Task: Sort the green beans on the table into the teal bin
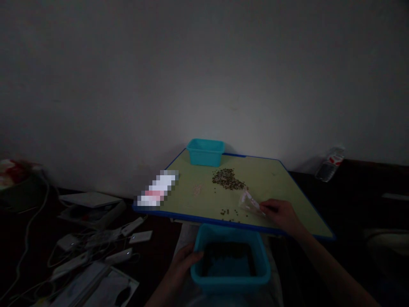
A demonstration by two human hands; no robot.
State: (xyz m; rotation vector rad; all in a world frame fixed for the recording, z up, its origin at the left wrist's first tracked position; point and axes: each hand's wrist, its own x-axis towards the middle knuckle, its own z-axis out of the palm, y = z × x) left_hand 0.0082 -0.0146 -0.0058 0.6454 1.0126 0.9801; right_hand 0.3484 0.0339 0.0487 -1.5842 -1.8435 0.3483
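Observation:
My left hand (185,261) grips the left rim of a blue plastic basin (230,279) in my lap, below the table's front edge; dark matter lines its inside. Over the right front of the table, my right hand (283,214) pinches a small clear plastic bag (251,202). The bag's far end lies beside a pile of small dark and pale bits (227,178), perhaps beads or seeds. A few loose dark bits (227,211) are scattered near the front edge. Left of the pile is a thin patch of pale pinkish bits (197,189).
A second blue basin (205,159) stands at the back of the blue-edged table (271,175). A pixelated bright phone-like shape (158,189) lies at its left. Cables and white power adapters (140,237) clutter the left side. A plastic bottle (330,164) lies at right by the wall.

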